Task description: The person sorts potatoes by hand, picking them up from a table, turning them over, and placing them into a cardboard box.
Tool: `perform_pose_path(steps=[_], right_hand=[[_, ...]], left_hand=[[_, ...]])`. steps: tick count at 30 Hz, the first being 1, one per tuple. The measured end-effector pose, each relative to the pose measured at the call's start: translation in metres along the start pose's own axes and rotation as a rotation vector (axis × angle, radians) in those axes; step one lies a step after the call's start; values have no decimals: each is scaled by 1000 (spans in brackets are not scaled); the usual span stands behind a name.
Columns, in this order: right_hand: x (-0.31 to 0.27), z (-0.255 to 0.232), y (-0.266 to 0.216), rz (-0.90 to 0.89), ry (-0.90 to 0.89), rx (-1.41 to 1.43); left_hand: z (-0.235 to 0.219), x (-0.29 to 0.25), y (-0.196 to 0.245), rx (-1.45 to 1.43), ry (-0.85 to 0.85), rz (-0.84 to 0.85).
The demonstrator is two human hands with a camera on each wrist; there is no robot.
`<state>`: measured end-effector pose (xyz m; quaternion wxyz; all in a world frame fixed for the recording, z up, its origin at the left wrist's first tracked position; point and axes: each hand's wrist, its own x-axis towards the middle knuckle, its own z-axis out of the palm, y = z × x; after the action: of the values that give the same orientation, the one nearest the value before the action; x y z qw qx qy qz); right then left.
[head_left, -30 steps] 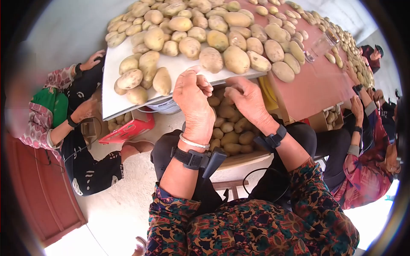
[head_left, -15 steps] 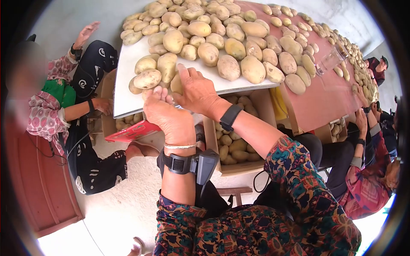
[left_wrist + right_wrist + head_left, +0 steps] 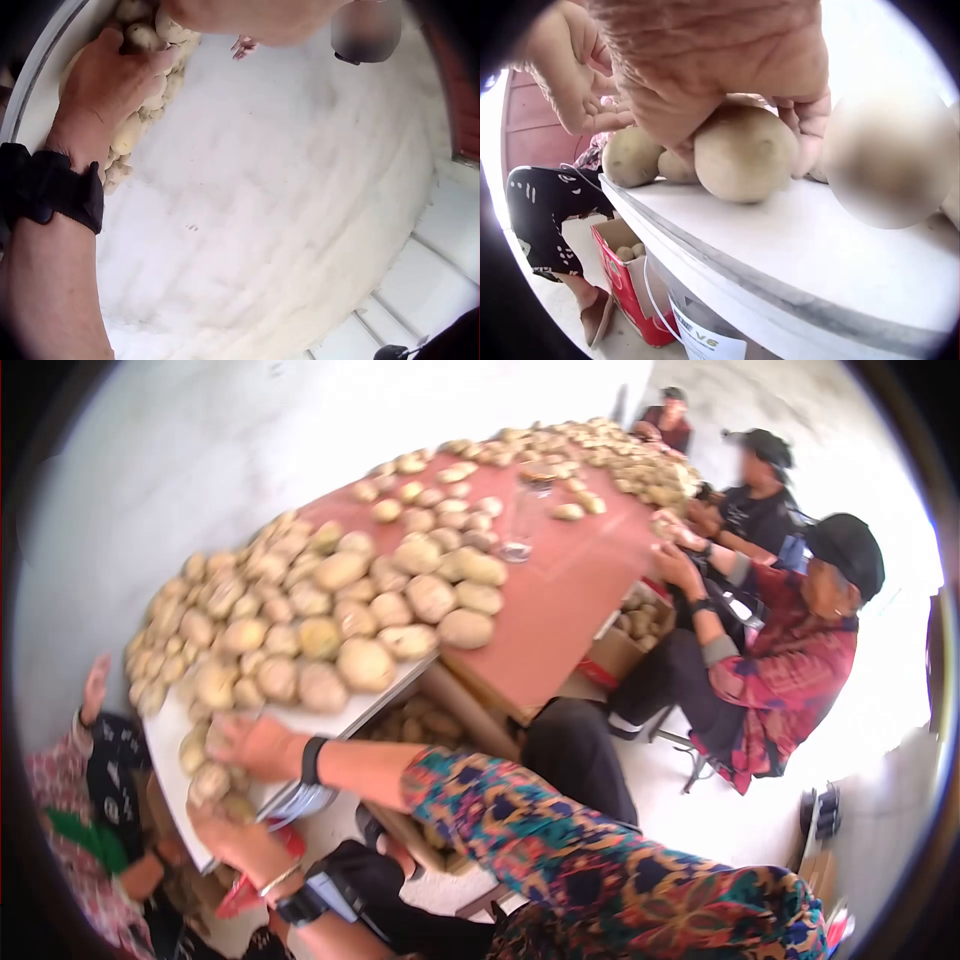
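Note:
My right hand (image 3: pixel 258 748) reaches over the near end of the white tabletop (image 3: pixel 172 812). In the right wrist view, the thumb and fingers of that hand (image 3: pixel 712 60) curve round a potato (image 3: pixel 746 154) just above the white surface. My left hand (image 3: pixel 235 838) is at the table's edge beside a potato (image 3: pixel 210 784). Its bent fingers (image 3: pixel 604 118) hover close over another potato (image 3: pixel 630 156), with no object visible in them. The left wrist view shows my right hand (image 3: pixel 101 94) among the potatoes, its own potato hidden there.
Potatoes (image 3: pixel 320 638) pile across the white top and onto the red table (image 3: pixel 560 590), where a clear jar (image 3: pixel 522 515) stands. Below are a red box (image 3: pixel 626 289) and a bucket (image 3: pixel 705 330). One person sits at left, several at right (image 3: pixel 790 660).
The head view has swung right, showing more of the red table and the people there. My right hand now curves round a potato; both hands remain near the left end of the white top.

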<state>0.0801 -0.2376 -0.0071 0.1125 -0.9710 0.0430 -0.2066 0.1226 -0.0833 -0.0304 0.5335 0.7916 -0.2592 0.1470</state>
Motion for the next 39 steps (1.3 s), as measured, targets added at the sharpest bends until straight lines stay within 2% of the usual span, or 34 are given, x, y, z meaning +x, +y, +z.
perform_pose_path(steps=[1, 3, 4, 6, 7, 9, 10, 11, 12, 13, 14, 16, 17, 18, 19, 20, 21, 22, 23, 24, 27, 30, 32, 34, 36, 39], right_hand=[[-4, 3, 1, -27, 34, -26], [-15, -1, 0, 4, 79, -45], [-19, -2, -2, 15, 123, -37], [-24, 1, -1, 36, 174, -81], [-27, 1, 2, 53, 229, -114], [-33, -1, -1, 103, 198, -122], [-36, 0, -3, 132, 191, -165], [-36, -6, -4, 160, 187, -212], [-39, -12, -7, 194, 82, -211], [-41, -15, -9, 195, 83, -211], [-43, -17, -9, 199, 90, -217], [-44, -5, -2, 180, 155, -220], [-40, 3, 0, 145, 215, -189], [-37, 17, 10, 159, 94, -126], [-39, 13, 10, 108, 30, -110], [-43, 16, 11, 30, 229, -99], [-50, 17, 14, 23, 192, -164], [-50, -6, 5, 147, 73, -105], [-54, -7, 7, 167, 216, -162], [-56, -15, 6, 203, 191, -123], [-56, -29, 1, 249, 138, -97], [-55, -36, -5, 282, 99, -127], [-53, -35, -5, 301, 84, -132], [-54, -31, -4, 383, 173, -33], [-57, -35, -7, 400, 189, 22], [-63, -39, -6, 432, 207, 110]], left_hand=[[-4, 6, 7, -65, -98, -22], [0, 17, -9, -324, -151, -159], [4, 16, -10, -339, -155, -159], [5, 12, 8, -520, -70, -404], [7, 15, 14, -536, -80, -405], [3, 24, 31, -752, -111, -805], [4, 28, 48, -749, -74, -929], [6, 29, 52, -761, -74, -927], [7, 29, 55, -780, -73, -945], [5, 30, 55, -790, -73, -964], [9, 30, 41, -791, -74, -962], [20, 22, -9, -883, -156, -834], [16, 15, 8, -985, -238, -719], [21, 4, -41, -1034, -328, -535], [3, -11, 6, -845, -418, -316], [1, -17, 17, -1067, -302, -460], [-8, -13, 33, -1131, -238, -525], [5, -11, 16, -1225, -121, -611], [4, 4, 37, -1104, -72, -844], [2, 13, 56, -992, -31, -1074], [-2, 13, 60, -1039, 38, -1199], [-7, 10, 56, -1116, 6, -1233], [-4, 9, 58, -1079, 49, -1274], [-5, 6, 61, -1041, 91, -1316], [-3, 0, 59, -1032, 59, -1398], [10, -11, 64, -1088, 23, -1407]])
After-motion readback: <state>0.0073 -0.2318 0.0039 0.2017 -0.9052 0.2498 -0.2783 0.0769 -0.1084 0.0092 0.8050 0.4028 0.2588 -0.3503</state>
